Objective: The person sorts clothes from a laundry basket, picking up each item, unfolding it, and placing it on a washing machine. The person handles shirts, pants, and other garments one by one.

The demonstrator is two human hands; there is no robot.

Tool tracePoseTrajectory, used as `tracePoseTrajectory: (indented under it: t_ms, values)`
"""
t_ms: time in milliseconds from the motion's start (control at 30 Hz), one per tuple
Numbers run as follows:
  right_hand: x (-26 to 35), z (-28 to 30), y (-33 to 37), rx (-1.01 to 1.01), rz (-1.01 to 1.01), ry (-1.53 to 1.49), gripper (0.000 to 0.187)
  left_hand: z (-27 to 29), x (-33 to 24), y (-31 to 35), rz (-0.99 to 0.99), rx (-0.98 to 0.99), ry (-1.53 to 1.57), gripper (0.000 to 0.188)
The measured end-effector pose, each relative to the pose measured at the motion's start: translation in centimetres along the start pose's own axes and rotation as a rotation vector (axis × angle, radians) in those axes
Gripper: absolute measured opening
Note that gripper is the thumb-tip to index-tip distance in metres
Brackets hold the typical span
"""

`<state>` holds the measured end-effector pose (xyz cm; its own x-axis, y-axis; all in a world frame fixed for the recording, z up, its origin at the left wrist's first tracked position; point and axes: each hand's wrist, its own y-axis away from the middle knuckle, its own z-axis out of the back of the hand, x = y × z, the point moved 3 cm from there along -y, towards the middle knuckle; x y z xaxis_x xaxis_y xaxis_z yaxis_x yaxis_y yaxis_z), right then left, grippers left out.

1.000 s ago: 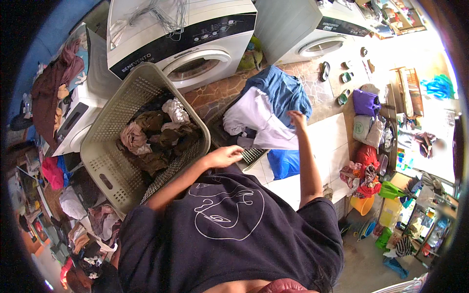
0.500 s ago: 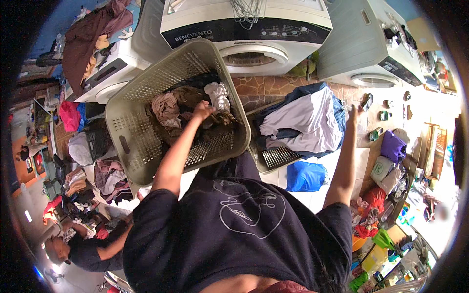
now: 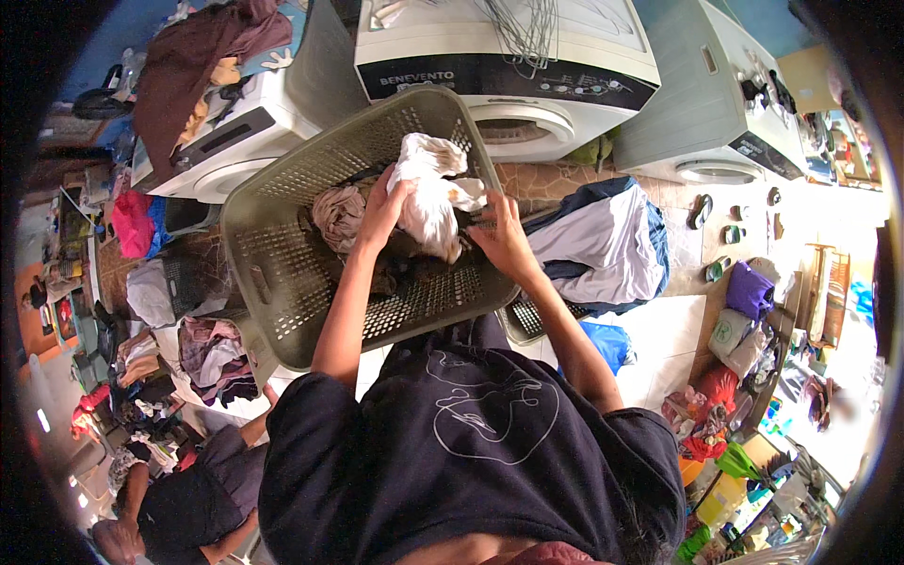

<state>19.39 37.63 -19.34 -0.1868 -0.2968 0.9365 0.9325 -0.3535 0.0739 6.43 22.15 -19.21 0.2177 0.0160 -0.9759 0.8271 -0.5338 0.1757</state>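
Note:
A large olive-green plastic laundry basket (image 3: pixel 282 325) with perforated walls stands tilted in front of me. My left hand (image 3: pixel 379 215) is closed on a crumpled white cloth garment (image 3: pixel 428 193), lifted above the other clothes inside. At the garment's right end, my right hand (image 3: pixel 506 242) has its fingers curled against the fabric, near the basket's right wall. Beside my left hand lies a bunched beige garment (image 3: pixel 337 218). Dark brown clothes (image 3: pixel 381 281) sit lower in the basket, partly hidden by my hands and the white garment.
To the right, a second basket (image 3: pixel 527 322) bears white and dark-blue clothes (image 3: pixel 607 245). White front-loading washing machines (image 3: pixel 603 118) line the far side. A blue bag (image 3: pixel 607 344) lies on the floor. A co-worker in a dark shirt (image 3: pixel 193 499) is at lower left, near piled clothes.
My left hand has raised the white garment from the pile. My right hand has come in from the far right to its right end. The co-worker has shifted position.

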Motion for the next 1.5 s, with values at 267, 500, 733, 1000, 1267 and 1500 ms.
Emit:
tracePoseTrajectory:
  t_ms: [267,500,733,1000,1267,1500]
  values:
    - [10.8,0.3,-3.8,0.161,0.037,-0.246,0.032,5.6,-12.8,6.0,-0.298,-0.106,-0.624,0.039]
    - [25.0,5.2,-2.1,0.151,0.504,-0.109,0.026,7.6,-18.8,10.5,-0.557,-0.407,-0.313,0.039]
    - [26.6,-1.2,-4.1,0.498,0.508,-0.064,0.034,4.5,-22.8,7.4,-0.840,-0.189,-0.306,0.044]
    - [30.9,0.7,-7.0,0.167,0.445,-0.508,0.026,6.4,-8.2,4.7,-0.379,0.098,-0.182,0.112]
    - [34.5,10.6,-9.8,-0.079,0.739,-0.905,0.027,13.0,6.7,5.6,-0.246,-0.006,-0.761,0.050]
    - [32.5,11.1,-8.1,-0.230,0.686,-0.393,0.013,12.2,-4.5,6.2,-0.021,-0.218,-0.323,0.042]
